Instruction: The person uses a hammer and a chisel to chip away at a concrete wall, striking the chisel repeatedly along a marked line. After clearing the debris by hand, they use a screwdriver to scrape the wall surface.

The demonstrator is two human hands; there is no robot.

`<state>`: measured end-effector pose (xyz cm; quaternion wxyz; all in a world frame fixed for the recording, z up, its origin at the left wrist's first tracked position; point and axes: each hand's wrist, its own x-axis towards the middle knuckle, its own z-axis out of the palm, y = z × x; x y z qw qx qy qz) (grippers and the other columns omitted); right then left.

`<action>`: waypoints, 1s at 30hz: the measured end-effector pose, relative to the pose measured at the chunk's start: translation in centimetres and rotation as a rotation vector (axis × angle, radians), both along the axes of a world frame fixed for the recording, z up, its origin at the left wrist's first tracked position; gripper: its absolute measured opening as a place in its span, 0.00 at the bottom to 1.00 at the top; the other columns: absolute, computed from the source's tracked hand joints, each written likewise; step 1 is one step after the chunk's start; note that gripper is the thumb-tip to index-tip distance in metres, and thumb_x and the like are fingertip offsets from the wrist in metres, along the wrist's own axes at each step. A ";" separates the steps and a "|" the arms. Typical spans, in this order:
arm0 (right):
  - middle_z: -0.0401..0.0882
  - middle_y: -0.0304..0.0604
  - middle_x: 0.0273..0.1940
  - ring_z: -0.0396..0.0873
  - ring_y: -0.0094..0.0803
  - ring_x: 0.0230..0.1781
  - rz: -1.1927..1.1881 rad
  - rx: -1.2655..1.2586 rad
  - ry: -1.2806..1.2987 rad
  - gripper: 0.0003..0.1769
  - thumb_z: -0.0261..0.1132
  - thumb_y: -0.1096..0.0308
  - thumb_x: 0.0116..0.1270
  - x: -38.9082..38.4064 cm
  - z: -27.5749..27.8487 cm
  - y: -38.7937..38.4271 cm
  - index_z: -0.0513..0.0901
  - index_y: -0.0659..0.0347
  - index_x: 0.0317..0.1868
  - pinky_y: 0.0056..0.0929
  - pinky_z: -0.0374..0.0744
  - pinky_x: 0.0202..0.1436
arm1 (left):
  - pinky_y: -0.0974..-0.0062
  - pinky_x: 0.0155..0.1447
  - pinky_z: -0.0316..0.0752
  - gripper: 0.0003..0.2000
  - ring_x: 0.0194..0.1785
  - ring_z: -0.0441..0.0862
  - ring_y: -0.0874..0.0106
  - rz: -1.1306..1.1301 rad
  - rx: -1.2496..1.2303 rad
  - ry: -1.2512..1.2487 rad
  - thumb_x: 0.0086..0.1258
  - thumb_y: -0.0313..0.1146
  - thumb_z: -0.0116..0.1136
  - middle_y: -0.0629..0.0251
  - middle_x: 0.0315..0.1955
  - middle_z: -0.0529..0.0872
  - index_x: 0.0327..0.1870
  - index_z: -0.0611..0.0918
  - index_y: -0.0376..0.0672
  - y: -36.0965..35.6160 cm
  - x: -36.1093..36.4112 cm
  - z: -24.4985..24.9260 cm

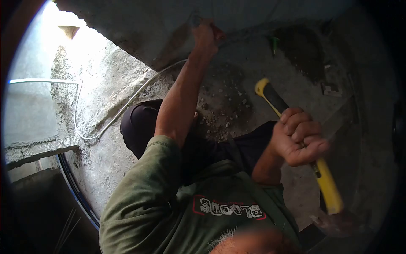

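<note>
Grip closed, the right hand [299,137] holds the hammer [329,184] beside the shirt [146,197]; the left hand [206,36], its hold unclear, is at the wall [249,15], rubble [218,120] lying loose, any remainder untellable.

Faded green short-sleeved T-shirt [141,190] with white lettering [231,208] and red brackets [195,205], dark trousers [137,127]

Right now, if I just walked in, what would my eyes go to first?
Probably the yellow-and-black hammer in the right hand, over on the right side. The bright glare at the upper left would grab you too, with a pale cable looping below it. Then you might spot the left hand, up at the shadowy top.
</note>
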<state>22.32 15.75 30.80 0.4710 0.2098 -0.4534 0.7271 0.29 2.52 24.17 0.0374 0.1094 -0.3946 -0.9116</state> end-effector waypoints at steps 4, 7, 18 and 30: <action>0.71 0.41 0.23 0.71 0.31 0.21 -0.059 0.286 -0.582 0.14 0.53 0.58 0.68 -4.4 -13.3 -3.4 0.73 0.61 0.33 0.34 0.74 0.29 | 0.75 0.18 0.57 0.10 0.14 0.61 0.77 0.050 -0.060 -0.045 0.62 0.29 0.52 0.70 0.12 0.64 0.20 0.71 0.43 0.7 -0.9 0.1; 0.72 0.40 0.22 0.70 0.25 0.20 -0.111 0.491 -1.150 0.13 0.61 0.61 0.65 -4.3 -14.6 -3.5 0.75 0.65 0.37 0.28 0.72 0.27 | 0.77 0.18 0.57 0.09 0.15 0.64 0.77 -0.071 0.130 -0.031 0.61 0.28 0.52 0.69 0.12 0.65 0.20 0.70 0.42 -1.2 -1.3 -0.4; 0.65 0.31 0.11 0.66 0.21 0.11 0.065 -0.013 -0.212 0.19 0.60 0.67 0.65 -5.5 -9.5 -3.4 0.68 0.56 0.15 0.25 0.69 0.17 | 0.72 0.20 0.65 0.10 0.16 0.69 0.71 -0.046 0.002 -0.032 0.63 0.31 0.48 0.64 0.12 0.69 0.21 0.71 0.39 -0.4 -3.1 -1.5; 0.69 0.32 0.12 0.68 0.18 0.12 -0.105 0.456 -0.894 0.19 0.63 0.66 0.62 -0.9 -14.1 -1.7 0.72 0.63 0.15 0.24 0.64 0.16 | 0.73 0.12 0.59 0.09 0.09 0.65 0.72 -0.076 -0.223 -0.094 0.61 0.32 0.54 0.67 0.10 0.68 0.22 0.72 0.41 -0.9 3.1 -5.1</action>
